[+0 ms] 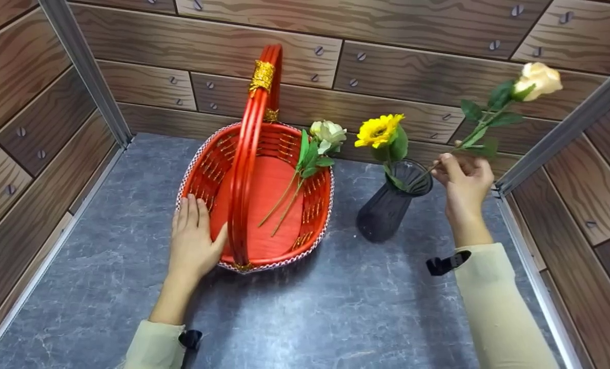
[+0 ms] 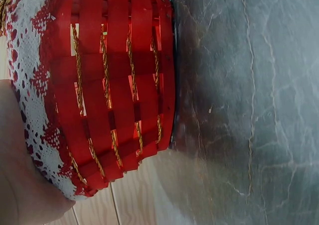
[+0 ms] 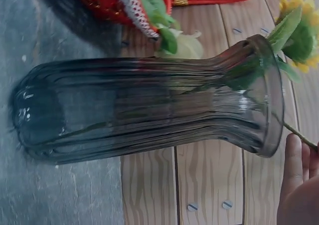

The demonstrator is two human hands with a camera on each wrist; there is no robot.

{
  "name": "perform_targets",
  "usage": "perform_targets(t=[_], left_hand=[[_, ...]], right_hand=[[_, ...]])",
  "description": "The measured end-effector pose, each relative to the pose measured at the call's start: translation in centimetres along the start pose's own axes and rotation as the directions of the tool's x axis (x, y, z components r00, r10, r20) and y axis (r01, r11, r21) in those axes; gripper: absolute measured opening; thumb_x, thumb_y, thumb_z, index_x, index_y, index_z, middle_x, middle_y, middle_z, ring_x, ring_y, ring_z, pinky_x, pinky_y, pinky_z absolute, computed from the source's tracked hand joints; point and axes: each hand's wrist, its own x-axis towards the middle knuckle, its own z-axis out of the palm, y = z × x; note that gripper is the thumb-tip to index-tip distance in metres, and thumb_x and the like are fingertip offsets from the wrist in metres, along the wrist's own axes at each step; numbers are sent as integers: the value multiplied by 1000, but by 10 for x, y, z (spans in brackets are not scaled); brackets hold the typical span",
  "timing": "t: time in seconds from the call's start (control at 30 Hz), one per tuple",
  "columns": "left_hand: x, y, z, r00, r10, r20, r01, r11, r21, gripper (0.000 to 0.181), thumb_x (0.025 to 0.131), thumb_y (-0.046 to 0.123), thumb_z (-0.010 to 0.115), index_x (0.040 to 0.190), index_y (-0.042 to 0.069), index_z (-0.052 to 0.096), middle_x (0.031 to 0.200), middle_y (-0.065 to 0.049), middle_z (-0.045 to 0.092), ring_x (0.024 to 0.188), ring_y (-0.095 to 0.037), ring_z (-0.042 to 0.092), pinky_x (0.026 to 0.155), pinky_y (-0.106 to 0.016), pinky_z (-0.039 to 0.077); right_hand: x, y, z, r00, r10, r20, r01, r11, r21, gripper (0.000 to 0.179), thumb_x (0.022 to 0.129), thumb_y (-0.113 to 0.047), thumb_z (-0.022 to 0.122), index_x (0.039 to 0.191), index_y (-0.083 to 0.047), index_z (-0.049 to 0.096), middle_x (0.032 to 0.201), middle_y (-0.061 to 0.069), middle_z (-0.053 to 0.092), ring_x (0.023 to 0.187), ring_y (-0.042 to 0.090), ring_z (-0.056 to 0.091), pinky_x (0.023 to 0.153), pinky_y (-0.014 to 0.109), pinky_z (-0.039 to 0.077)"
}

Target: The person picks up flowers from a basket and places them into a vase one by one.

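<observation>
"How's the left hand [image 1: 195,241] sitting?"

"Back upward, fingers nearly straight and side by side, thumb spread toward the handle [image 1: 251,128]. It rests on the left rim of the red basket [image 1: 271,179], on the table [image 1: 295,318]. The left wrist view shows it against the white lace trim [image 2: 30,105]."

"And the right hand [image 1: 466,184]?"

"Forearm reaching up from the lower right, thumb and fingers bent together, pinching the stem of a cream rose [image 1: 536,82]. The gap between them is no wider than that thin stem."

"Where's the rose, exactly?"

"It slants: bloom up and to the right, above the hand, lower stem in the mouth of the dark glass vase [image 1: 384,212]. The hand is just beside that mouth. I can't tell how deep the stem's end goes."

"What about the vase itself?"

"It stands on the table to the right of the basket, apart from it. A yellow sunflower [image 1: 379,130] is in it, its head leaning out over the left of the mouth."

"Anything in the basket?"

"A white flower [image 1: 328,136] lies at the right side, head by the rim, two green stems slanting down across the bottom."

"And the sleeves?"

"Both pale, each with a black piece at the cuff; the sleeve on the right [image 1: 494,302] shows more of its length."
</observation>
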Motion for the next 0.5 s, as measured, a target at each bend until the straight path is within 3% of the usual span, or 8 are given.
perform_targets(t=[0.1,0.23,0.5], left_hand=[[0,0,0,1000,-2,-1,2,1000,-1,81,101,49,44,153,-10,25,162,-29,16,152,-43,7,123,-55,7],[0,-1,0,1000,-2,1,2,1000,-3,81,100,49,44,153,-10,25,162,-29,15,152,-43,7,123,-55,7],[0,1,-1,1000,-1,5,1,1000,1,80,100,48,44,153,-10,26,162,-29,15,152,-43,8,123,-55,7]], right_hand=[[0,3,3,999,-32,22,33,999,-41,21,88,1,71,109,3,67,84,14,71,74,24,70,64,31,61],[0,5,7,998,-13,58,15,999,-37,13,90,0,69,100,7,66,86,14,73,77,25,71,71,32,61],[-1,4,11,986,45,158,-20,988,-156,14,86,2,74,99,4,68,79,9,73,71,19,71,64,28,61]])
